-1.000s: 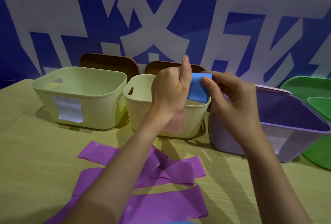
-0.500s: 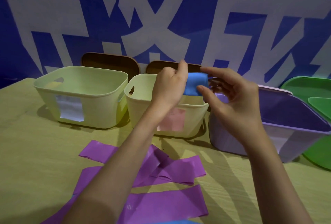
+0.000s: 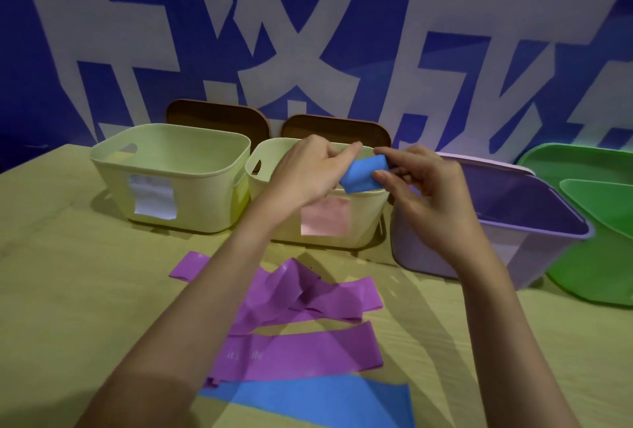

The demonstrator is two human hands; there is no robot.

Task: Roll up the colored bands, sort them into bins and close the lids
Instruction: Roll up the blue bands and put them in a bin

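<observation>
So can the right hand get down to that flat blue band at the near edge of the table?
Probably not yet: the right hand shares its grip on the rolled blue band with the left hand. Nothing covers the flat blue band.

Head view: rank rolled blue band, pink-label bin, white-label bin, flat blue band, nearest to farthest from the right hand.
1. Rolled blue band: pinched by right hand.
2. Pink-label bin: just below-left.
3. White-label bin: far left.
4. Flat blue band: bottom edge, clearly farthest.
</observation>
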